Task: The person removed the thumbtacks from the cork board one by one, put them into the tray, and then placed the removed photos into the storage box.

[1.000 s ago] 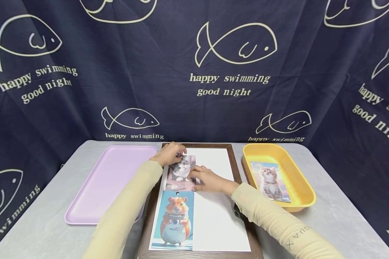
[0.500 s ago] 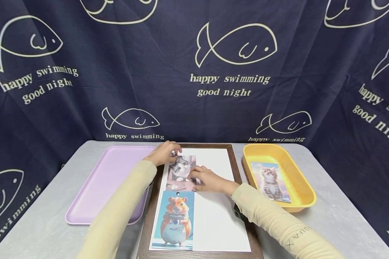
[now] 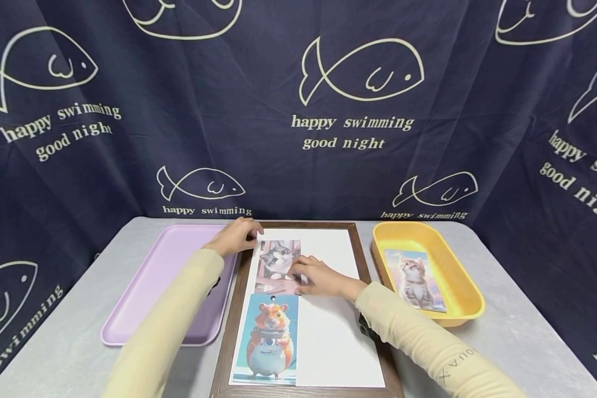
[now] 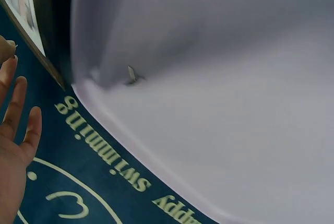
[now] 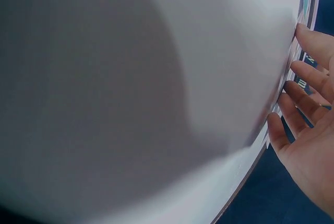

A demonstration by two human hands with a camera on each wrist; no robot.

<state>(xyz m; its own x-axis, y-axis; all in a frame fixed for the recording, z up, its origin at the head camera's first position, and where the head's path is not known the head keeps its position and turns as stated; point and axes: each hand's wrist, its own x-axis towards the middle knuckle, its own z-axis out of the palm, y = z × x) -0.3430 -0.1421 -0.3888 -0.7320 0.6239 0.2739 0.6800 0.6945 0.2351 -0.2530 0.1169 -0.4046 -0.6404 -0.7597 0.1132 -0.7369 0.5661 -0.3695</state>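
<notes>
My left hand (image 3: 235,236) is just over the upper left corner of the wooden-framed white board (image 3: 335,320), beside the lilac tray (image 3: 149,287). In the left wrist view its fingers (image 4: 35,130) are loosely extended, thumb and forefinger tips near each other. My right hand (image 3: 325,278) touches the right side of the cat picture card (image 3: 273,260) with its fingertips, lightly bent. That card lies on the board's upper left part. Right below it lies a hamster picture card (image 3: 270,345), with a small round dark pin head (image 3: 272,298) at its top.
Right of the board stands a yellow bin (image 3: 460,287) with a kitten picture card (image 3: 415,279) in it. A tiny pale pointed thing (image 4: 131,73) lies in the tray's corner. Behind the grey table (image 3: 69,326) hangs a navy fish-print curtain (image 3: 268,99).
My left hand has moved left from the cat card's upper left corner, leaving that corner uncovered. My right hand stays at the card's right side.
</notes>
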